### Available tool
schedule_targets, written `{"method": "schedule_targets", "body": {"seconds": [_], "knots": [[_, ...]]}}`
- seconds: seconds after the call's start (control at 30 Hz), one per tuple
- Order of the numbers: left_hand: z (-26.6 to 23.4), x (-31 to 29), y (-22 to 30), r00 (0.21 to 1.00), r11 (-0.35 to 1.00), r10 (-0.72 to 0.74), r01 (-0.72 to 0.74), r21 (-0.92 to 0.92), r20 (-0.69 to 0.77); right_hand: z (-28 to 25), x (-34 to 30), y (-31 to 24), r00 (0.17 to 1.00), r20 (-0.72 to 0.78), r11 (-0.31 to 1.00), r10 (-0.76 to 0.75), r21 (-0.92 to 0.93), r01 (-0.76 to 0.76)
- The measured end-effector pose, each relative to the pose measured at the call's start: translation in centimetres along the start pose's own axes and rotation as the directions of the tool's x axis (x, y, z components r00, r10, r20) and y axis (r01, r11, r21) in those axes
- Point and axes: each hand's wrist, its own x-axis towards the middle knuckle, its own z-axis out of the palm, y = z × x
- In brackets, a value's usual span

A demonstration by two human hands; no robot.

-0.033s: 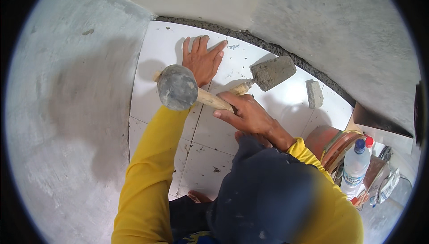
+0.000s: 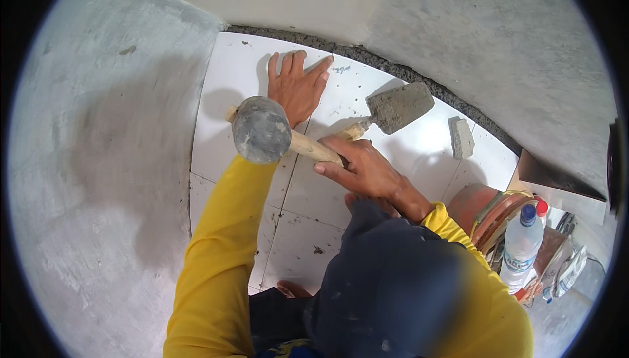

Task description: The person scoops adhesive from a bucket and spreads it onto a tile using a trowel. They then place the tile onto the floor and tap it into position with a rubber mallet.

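Observation:
My left hand [image 2: 297, 89] lies flat with spread fingers on a white floor tile [image 2: 239, 63] near the back wall. My right hand [image 2: 364, 171] is wrapped round the wooden handle of a rubber mallet [image 2: 262, 130]. The mallet's grey-black head hangs above my left forearm and wrist, covering part of them from view. Just beyond my right hand, a trowel [image 2: 401, 107] rests on the tiles, its blade caked with grey mortar. The end of its wooden handle lies close behind my fingers; whether they touch, I cannot tell.
A rough mortar gap [image 2: 393, 63] runs along the back wall. A grey broken chunk [image 2: 462, 139] sits on the tiles at right. Beyond it stand a reddish bucket [image 2: 468, 207] and a clear bottle with a blue cap [image 2: 522, 246]. A grey wall [image 2: 118, 161] rises at left.

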Motion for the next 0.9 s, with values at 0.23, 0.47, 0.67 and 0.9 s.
{"method": "schedule_targets", "body": {"seconds": [0.23,0.47,0.67,0.9], "knots": [[1.5,-0.4,-2.4,0.93,0.955,-0.298,0.293,-0.056,-0.216,0.3,0.0,1.3,0.997,-0.075,1.0,0.014,0.015,-0.013],[1.6,-11.8,0.4,0.931,0.916,-0.362,0.366,-0.167,0.051,3.3,2.0,2.4,0.986,-0.16,0.994,0.046,0.105,-0.029],[1.0,-11.9,0.9,0.913,0.903,-0.408,0.404,-0.148,0.003,6.3,3.1,2.2,0.949,-0.135,0.792,0.284,0.591,-0.153],[0.9,-12.1,0.9,0.896,0.896,-0.428,0.405,-0.182,-0.115,7.4,5.3,1.1,0.915,-0.223,0.758,0.335,0.641,-0.121]]}}
